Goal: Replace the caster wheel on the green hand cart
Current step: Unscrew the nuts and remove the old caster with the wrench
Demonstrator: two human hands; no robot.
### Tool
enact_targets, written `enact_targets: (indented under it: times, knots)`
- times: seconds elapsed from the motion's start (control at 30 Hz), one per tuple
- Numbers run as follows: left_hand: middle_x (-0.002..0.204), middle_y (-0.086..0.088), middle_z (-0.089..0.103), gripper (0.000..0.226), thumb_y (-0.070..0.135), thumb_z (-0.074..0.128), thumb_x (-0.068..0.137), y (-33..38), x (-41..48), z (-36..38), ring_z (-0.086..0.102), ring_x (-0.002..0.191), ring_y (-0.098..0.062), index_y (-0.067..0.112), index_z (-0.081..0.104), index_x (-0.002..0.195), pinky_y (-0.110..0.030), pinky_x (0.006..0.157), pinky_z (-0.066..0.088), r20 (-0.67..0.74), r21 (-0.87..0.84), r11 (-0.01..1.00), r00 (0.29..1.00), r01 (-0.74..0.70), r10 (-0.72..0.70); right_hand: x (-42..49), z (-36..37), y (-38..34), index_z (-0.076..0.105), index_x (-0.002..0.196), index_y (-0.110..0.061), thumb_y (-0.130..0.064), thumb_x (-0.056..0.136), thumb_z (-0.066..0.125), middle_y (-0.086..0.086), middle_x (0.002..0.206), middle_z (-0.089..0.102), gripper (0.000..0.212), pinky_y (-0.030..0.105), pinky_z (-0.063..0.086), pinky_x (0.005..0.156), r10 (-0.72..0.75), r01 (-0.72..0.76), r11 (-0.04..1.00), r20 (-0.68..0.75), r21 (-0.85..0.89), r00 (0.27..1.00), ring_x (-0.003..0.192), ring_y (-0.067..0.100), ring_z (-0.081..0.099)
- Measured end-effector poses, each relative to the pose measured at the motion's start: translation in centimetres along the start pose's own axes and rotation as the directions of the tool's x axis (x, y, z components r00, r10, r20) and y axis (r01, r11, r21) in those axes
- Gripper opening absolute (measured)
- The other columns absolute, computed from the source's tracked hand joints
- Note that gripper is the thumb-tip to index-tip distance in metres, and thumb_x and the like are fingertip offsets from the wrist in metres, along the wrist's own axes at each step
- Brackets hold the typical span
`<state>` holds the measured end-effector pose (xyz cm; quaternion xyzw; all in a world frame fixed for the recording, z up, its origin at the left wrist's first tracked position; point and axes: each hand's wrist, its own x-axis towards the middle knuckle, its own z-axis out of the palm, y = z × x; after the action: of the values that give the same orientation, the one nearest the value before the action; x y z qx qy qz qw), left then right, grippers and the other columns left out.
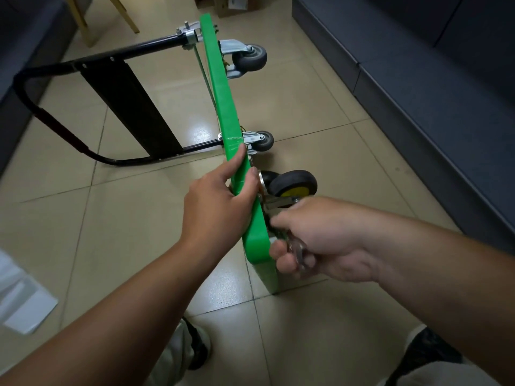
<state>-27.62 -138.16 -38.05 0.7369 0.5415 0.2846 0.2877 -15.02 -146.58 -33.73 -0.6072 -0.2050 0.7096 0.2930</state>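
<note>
1. Right hand (320,238) hides most of a shiny metal tool (299,250), fingers curled round its handles; the tip, by the wheel mount, is hard to make out
2. Green cart (223,101), smooth plastic, stands on edge on glossy tiles (320,107); its black wheel (294,183), yellow-hubbed, sits just beyond the tool
3. Left hand (217,207) clamps the cart's top edge between thumb and fingers

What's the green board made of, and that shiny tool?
The green cart platform looks like smooth, glossy plastic: even colour, rounded edges. The silver hand tool looks like bare metal, shiny grey with glints, though mostly hidden in the right hand.
</note>
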Motion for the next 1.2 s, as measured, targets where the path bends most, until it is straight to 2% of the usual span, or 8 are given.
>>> enact_targets:
  times: [0.17,0.33,0.47,0.7,0.87,0.97,1.1,1.2]
  knots:
    - [0.079,0.007,0.072,0.043,0.048,0.061,0.097,-0.1,0.0,-0.1,0.053,0.055,-0.009,0.050,0.056,0.140,-0.027,0.055,0.037,0.018,0.001,1.000,1.000,-0.002,0.002,-0.9,-0.4,1.3,0.049,0.100,-0.016,-0.012,0.104,0.035,0.004,0.062,0.047,0.014,0.018,0.023,0.037,-0.049,0.047,0.997,0.020,0.065,0.999,0.043,0.013,0.041]
    - [0.089,0.005,0.076,0.044,0.050,0.062,0.097,-0.1,-0.1,-0.2,0.061,0.060,-0.014,0.051,0.055,0.140,-0.031,0.059,0.048,0.020,-0.015,1.000,1.000,-0.006,0.006,-1.7,-0.8,1.2,0.046,0.098,-0.015,-0.013,0.104,0.038,0.005,0.065,0.045,0.010,0.033,0.013,0.058,-0.111,0.112,0.991,-0.007,0.079,0.994,0.047,0.014,0.039]
    - [0.095,0.014,0.074,0.054,0.049,0.066,0.094,0.0,-0.3,-0.6,0.071,0.072,-0.011,0.052,0.049,0.145,-0.036,0.072,0.061,0.074,-0.062,0.998,0.997,-0.001,0.006,-1.8,-1.0,0.8,0.044,0.085,-0.019,-0.015,0.106,0.039,0.003,0.062,0.045,0.022,0.027,0.022,0.052,-0.146,0.146,0.985,-0.006,0.092,0.989,0.045,0.013,0.039]
    - [0.166,0.013,0.030,0.101,0.015,0.079,0.085,-1.0,-2.2,-2.8,0.041,0.141,0.006,0.035,0.018,0.163,-0.015,0.102,0.049,0.417,-0.311,0.948,0.905,0.062,0.077,-0.8,0.2,1.3,0.061,0.113,-0.007,-0.019,0.107,0.040,0.002,0.060,0.049,0.026,0.018,0.031,0.037,-0.196,0.196,0.980,0.001,0.034,0.981,0.044,0.014,0.043]
    - [0.153,0.024,0.042,0.103,0.003,0.081,0.080,-1.6,-2.2,-4.4,0.047,0.134,0.009,0.029,0.024,0.161,-0.009,0.090,0.050,0.422,-0.347,0.936,0.901,0.057,0.101,0.8,2.2,2.3,0.062,0.113,-0.003,-0.021,0.108,0.041,0.003,0.057,0.049,0.028,0.023,0.033,0.041,-0.269,0.272,0.962,-0.071,0.033,0.961,0.041,0.015,0.042]
    - [0.131,0.045,0.048,0.098,0.002,0.080,0.081,-3.0,-1.8,-5.7,0.050,0.127,0.015,0.035,0.030,0.158,-0.017,0.091,0.055,0.421,-0.333,0.943,0.899,0.031,0.119,2.1,4.0,3.7,0.065,0.111,-0.013,-0.024,0.107,0.041,-0.001,0.055,0.050,0.026,0.021,0.035,0.040,-0.362,0.360,0.932,-0.099,-0.032,0.927,0.038,0.013,0.044]
    - [0.136,0.038,0.046,0.091,0.000,0.076,0.085,-3.9,-1.4,-6.5,0.053,0.131,0.003,0.039,0.034,0.156,-0.024,0.087,0.059,0.383,-0.347,0.937,0.918,0.039,0.103,4.5,6.3,6.1,0.060,0.130,-0.035,-0.027,0.107,0.043,-0.013,0.046,0.050,0.030,0.022,0.038,0.043,-0.519,0.515,0.855,-0.151,-0.066,0.842,0.039,0.004,0.043]
    - [0.137,0.041,0.043,0.090,0.016,0.072,0.078,-4.2,-1.0,-6.9,0.052,0.126,0.012,0.041,0.034,0.156,-0.019,0.085,0.058,0.374,-0.333,0.943,0.921,0.024,0.108,6.8,6.4,8.0,0.043,0.145,-0.051,-0.027,0.107,0.043,-0.026,0.071,0.062,0.045,0.017,0.047,0.054,-0.650,0.617,0.758,-0.163,-0.211,0.742,0.058,-0.005,0.057]
